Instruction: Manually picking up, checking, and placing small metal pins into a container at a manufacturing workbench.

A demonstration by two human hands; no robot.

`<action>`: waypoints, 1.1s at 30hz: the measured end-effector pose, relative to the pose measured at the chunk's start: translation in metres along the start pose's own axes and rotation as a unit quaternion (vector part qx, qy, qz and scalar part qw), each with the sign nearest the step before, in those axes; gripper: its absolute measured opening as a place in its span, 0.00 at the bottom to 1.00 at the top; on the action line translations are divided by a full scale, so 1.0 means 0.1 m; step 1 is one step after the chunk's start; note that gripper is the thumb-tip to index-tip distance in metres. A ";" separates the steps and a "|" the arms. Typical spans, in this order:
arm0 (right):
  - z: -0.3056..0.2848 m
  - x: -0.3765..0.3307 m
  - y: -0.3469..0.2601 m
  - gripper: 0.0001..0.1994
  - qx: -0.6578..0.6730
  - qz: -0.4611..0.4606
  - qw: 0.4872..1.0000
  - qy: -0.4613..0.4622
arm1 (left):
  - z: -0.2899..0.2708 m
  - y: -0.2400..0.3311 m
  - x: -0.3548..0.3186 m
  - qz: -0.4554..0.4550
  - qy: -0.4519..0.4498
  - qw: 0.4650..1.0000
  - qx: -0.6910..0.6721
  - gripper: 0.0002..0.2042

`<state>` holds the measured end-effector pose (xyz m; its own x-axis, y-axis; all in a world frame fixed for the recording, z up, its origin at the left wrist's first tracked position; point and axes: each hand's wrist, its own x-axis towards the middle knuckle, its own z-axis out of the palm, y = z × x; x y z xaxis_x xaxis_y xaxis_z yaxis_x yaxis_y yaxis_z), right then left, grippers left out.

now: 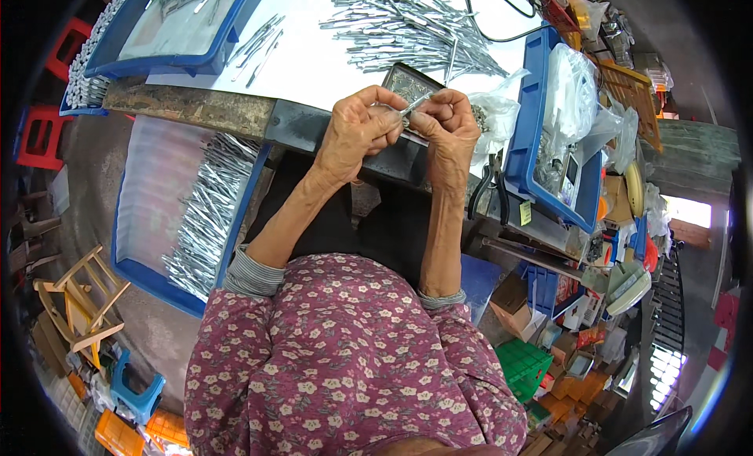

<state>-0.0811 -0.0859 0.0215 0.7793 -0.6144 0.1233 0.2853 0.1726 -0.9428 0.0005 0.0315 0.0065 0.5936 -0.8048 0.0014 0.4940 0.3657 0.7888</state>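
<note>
Both hands meet above the near edge of the worktable. My left hand (360, 132) pinches one end of a thin silvery metal rod (413, 105). At the other end my right hand (449, 127) closes its fingertips on the same rod. Beneath the fingers lies a dark shallow tray (410, 83) of small metal bits, partly hidden by the hands. Beyond it a large heap of similar metal rods (404, 29) spreads over the white tabletop, and a smaller group of rods (259, 47) lies to the left.
Black-handled pliers (492, 188) rest at the table edge, right of my right hand. A blue bin (518, 154) with plastic bags stands farther right. Another blue tray (162, 65) sits at upper left. Below, a blue bin (118, 228) holds many rods. A black cable (490, 39) crosses the far tabletop.
</note>
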 end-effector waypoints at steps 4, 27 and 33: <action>0.03 0.02 0.00 0.17 -0.064 -0.009 0.998 0.022 | 0.10 -0.01 0.01 0.079 0.053 0.987 0.130 0.05; 0.28 -0.04 0.15 0.13 -0.194 -0.077 0.974 0.093 | 0.18 -0.13 0.05 0.151 0.158 0.941 0.258 0.05; 0.31 -0.05 0.22 0.12 -0.258 -0.110 0.954 0.104 | 0.19 -0.12 0.09 0.160 0.156 0.962 0.158 0.04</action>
<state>-0.0614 -0.0555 0.0098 0.5897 -0.7402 0.3230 0.0750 -0.3481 -0.9345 -0.0118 0.0107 0.0093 0.8693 -0.4773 0.1285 0.0667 0.3709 0.9263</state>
